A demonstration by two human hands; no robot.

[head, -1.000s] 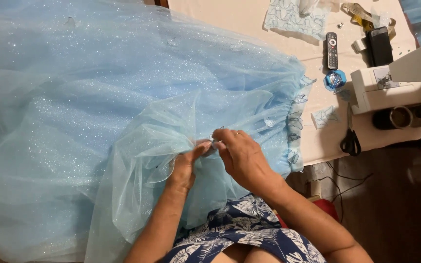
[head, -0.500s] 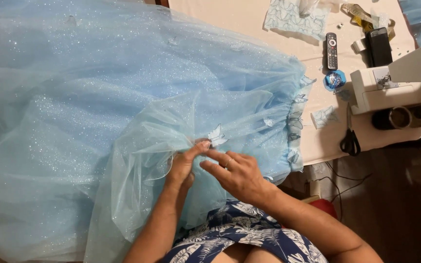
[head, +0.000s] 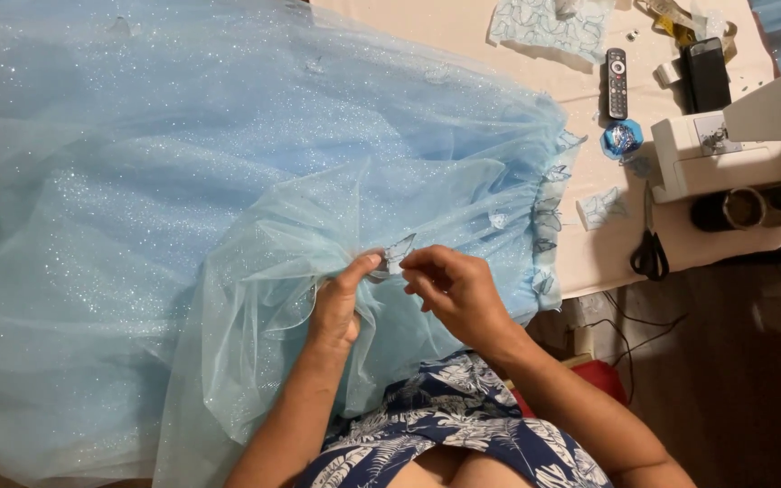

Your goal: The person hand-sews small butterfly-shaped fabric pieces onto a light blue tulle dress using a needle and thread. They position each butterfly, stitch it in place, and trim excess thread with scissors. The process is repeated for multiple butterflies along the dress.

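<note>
I see several butterfly appliqués already sitting along tulle skirt (head: 183, 181) hem near table (head: 535, 81); loose ones lie beside sewing machine (head: 743, 145), so more left, I judge. Left hand (head: 336, 303) pinches gathered tulle, thumb up against small butterfly appliqué (head: 399, 253). Right hand (head: 454, 289) fingertips pressed together at appliqué's edge, wrist bent inward; needle too small to tell

Both hands, left hand (head: 338, 303) and right hand (head: 456, 291), pinch a small butterfly appliqué (head: 399, 253) against the glittery blue tulle (head: 228, 163).
</note>
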